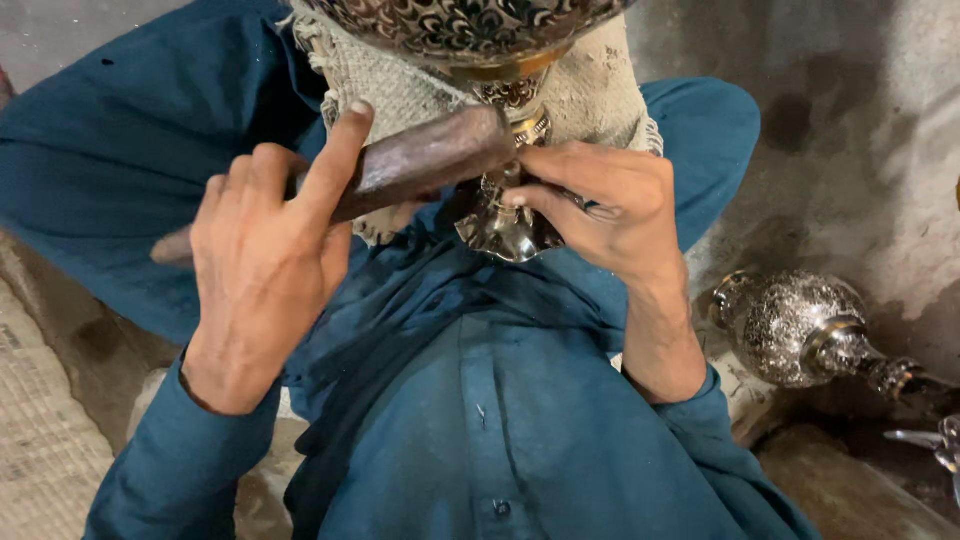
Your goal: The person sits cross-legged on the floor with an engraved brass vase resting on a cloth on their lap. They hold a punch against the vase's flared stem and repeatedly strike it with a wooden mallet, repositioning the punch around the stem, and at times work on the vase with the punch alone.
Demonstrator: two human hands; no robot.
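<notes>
Your left hand (262, 255) is closed around a dark wooden hammer (420, 160), the fingers (335, 160) wrapped over its shaft with the index finger stretched out along the wood toward the head, and the end of the handle sticks out below your palm to the left. The hammer lies tilted, its thick end up against the neck of an ornate metal vase (490, 60) that rests in your lap. Your right hand (610, 205) grips the vase's narrow stem just above its flared silver foot (505, 235), fingers curled tight around it, thumb on the near side; whether they also pinch a small tool there is hidden. The vase body, patterned with fine dark and silver scrollwork and a brass-coloured band below it, sits at the top edge of the view, propped on a piece of coarse beige cloth (600, 90) spread over your knees. You wear teal clothing (480, 400) that fills the middle of the view. To your right, on the dusty floor (860, 120), lies a second engraved silver vase (795, 325) on its side, well apart from your hands, with another shiny metal piece (935, 440) just beyond it at the edge.
</notes>
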